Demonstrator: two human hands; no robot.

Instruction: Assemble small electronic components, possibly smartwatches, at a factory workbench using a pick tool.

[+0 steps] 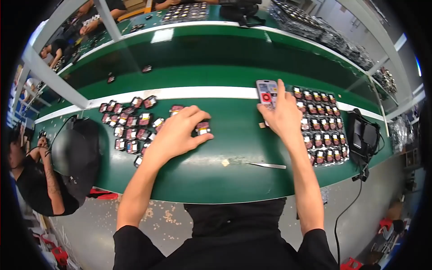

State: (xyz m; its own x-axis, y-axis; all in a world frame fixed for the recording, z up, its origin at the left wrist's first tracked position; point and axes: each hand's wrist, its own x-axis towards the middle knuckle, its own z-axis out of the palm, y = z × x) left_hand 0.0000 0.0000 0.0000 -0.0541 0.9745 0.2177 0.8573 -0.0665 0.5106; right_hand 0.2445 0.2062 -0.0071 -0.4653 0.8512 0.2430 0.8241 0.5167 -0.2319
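My left hand (177,135) is closed around a small black module (203,128) with a maroon and white face, pinched between thumb and fingers at the table surface. Another such module (176,108) shows just behind that hand. Left of it lies a loose cluster of similar modules (130,120). At the right, my right hand (284,110) has its index finger stretched along the right edge of a phone (267,93). Its thumb is spread near the phone's lower left corner; the other fingers are partly hidden. The phone's screen is lit.
A clear tray (325,127) with rows of modules is right of my right hand. Metal tweezers (266,165) lie in front of me. A black device with a strap (362,135) sits at the far right. Two modules (110,78) lie beyond the white ledge. Other people work at left and behind.
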